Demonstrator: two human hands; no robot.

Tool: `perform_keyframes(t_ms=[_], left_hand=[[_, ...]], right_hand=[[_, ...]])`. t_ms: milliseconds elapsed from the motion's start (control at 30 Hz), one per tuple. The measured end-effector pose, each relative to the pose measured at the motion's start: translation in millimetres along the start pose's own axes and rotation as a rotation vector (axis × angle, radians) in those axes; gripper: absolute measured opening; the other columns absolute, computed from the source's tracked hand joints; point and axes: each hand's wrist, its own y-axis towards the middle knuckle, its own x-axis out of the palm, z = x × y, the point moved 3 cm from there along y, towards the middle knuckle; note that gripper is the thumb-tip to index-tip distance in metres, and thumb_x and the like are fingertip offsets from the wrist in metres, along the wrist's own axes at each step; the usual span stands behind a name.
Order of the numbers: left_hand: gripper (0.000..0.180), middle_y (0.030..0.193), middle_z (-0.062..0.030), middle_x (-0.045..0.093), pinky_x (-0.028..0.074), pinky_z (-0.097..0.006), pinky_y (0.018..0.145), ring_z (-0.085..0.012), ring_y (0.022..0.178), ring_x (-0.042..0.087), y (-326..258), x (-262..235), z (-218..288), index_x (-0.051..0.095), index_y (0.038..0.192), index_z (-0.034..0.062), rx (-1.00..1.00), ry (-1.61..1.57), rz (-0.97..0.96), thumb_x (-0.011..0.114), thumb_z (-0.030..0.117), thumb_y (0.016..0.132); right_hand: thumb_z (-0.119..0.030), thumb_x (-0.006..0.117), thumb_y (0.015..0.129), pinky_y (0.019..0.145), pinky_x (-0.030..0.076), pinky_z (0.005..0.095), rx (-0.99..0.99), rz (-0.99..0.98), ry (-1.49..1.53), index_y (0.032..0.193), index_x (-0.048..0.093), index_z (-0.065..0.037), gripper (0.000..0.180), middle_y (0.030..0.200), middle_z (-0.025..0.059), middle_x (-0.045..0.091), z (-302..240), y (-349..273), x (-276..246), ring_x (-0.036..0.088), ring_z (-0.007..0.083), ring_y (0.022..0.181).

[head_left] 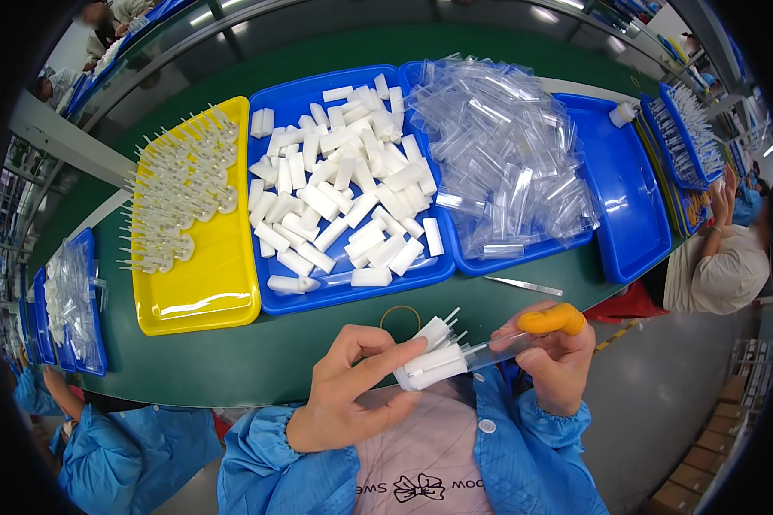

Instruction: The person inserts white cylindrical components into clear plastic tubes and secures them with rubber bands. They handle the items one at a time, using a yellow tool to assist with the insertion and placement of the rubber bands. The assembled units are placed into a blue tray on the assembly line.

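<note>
Through my camera, I see the white foam (435,367) on the near side of the blue tray (335,285). My left hand (352,386) pinches it, and my right hand (551,354) holds a clear sleeve (500,352). The foam looks light and soft, best held gently by its sides. The sleeve looks thin and slippery. Farther from that tray, dark letters (374,489) and a bow (419,488) mark the pink shirt (421,438).

Clear sleeves (511,159) glossy plastic; white blocks (320,202) matt.
</note>
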Motion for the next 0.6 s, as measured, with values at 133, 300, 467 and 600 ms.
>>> perform_keyframes(t_ms=[133,300,467,600], left_hand=[[0.055,0.099,-0.0105,0.048,0.044,-0.025,0.066,-0.016,0.08,0.051,0.9,1.2,2.0,0.063,0.117,0.0005,0.007,-0.01,-0.038,0.079,0.005,0.064],[0.054,0.097,-0.0091,0.047,0.044,-0.026,0.067,-0.0162,0.08,0.05,0.9,1.5,5.6,0.064,0.116,0.0029,-0.021,-0.032,-0.044,0.078,0.004,0.065],[0.048,0.097,-0.008,0.046,0.043,-0.026,0.069,-0.0166,0.083,0.049,0.4,4.5,3.2,0.067,0.113,0.0056,0.02,-0.011,-0.097,0.078,0.008,0.066],[0.045,0.096,-0.0077,0.046,0.043,-0.027,0.072,-0.0187,0.085,0.049,1.9,5.1,4.2,0.068,0.112,0.0077,0.07,-0.014,-0.136,0.077,0.009,0.067]], right_hand=[[0.01,0.065,0.071,0.082,0.054,0.0397,-0.014,-0.023,0.078,0.102,0.059,0.007,0.032,0.1,0.0184,0.062,-0.6,-0.1,0.2,0.066,0.0293,0.088],[0.006,0.071,0.071,0.083,0.054,0.0388,-0.001,-0.018,0.021,0.101,0.06,0.007,0.032,0.098,0.0177,0.063,-5.6,-2.7,0.7,0.066,0.0278,0.088],[0.003,0.074,0.071,0.084,0.054,0.0373,-0.035,-0.008,-0.06,0.101,0.061,0.007,0.033,0.098,0.0177,0.063,-6.8,-4.5,1.9,0.066,0.0269,0.088],[0.003,0.073,0.072,0.084,0.053,0.0365,-0.035,-0.014,-0.079,0.102,0.061,0.006,0.032,0.099,0.0176,0.063,-5.7,-3.5,1.8,0.066,0.026,0.088]])
